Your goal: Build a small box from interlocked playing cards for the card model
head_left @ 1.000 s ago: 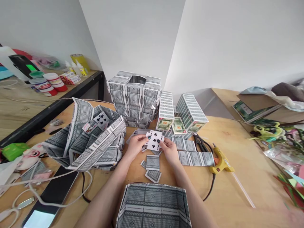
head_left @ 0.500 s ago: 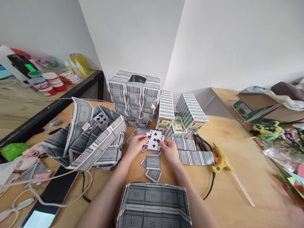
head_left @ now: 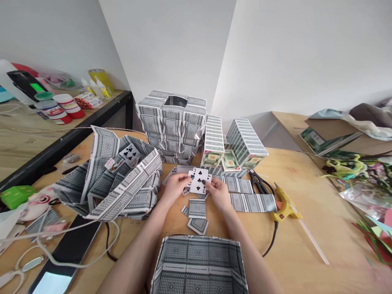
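Note:
A three of clubs playing card lies face up between my hands, over a four whose edges show behind it. My left hand pinches its left side, thumb on the face. On its right side my right hand pinches it the same way. More cards lie beneath and behind, partly hidden. Just below the hands are loose face-down cards with grey backs. Closest to me stands an open box shape made of joined cards. Right of my right hand runs a strip of joined cards.
A large card-built block stands at the back beside stacked card boxes. At left lies a folded card structure near a phone. Black-handled scissors and a yellow glue gun with its cord are at right.
Both hands keep their hold on the card, with almost no movement. The view has shifted very slightly.

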{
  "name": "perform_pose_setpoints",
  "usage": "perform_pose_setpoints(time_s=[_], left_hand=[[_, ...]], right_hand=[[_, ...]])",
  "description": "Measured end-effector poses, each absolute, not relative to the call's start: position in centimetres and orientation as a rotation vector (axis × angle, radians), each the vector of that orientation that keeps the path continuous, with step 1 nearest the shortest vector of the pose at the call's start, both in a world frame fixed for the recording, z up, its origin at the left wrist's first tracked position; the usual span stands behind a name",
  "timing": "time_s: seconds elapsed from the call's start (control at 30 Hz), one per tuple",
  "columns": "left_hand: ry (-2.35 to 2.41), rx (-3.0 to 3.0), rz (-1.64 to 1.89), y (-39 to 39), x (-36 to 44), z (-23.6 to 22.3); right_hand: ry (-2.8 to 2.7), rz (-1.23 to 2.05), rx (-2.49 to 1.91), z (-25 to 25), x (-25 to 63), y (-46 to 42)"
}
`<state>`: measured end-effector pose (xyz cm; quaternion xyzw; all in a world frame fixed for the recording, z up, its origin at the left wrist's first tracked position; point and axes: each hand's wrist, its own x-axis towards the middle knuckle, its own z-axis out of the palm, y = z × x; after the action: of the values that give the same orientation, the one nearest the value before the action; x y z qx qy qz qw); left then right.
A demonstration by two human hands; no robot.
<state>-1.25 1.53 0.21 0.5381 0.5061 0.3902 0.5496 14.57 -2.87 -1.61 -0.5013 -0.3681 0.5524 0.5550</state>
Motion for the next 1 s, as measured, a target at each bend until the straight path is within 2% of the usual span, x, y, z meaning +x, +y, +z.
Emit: perform_pose_setpoints(time_s=[0.73, 1.0], left_hand=[[1.143, 1.241, 0.935, 1.38, -1.34, 0.41], [0.959, 1.158, 0.934, 1.32, -1.83, 0.18]], right_hand=[[-0.845, 1.278, -1.185, -1.22, 14.34, -3.01], [-0.785, 1.312, -1.128, -0.89, 14.48, -3.12]])
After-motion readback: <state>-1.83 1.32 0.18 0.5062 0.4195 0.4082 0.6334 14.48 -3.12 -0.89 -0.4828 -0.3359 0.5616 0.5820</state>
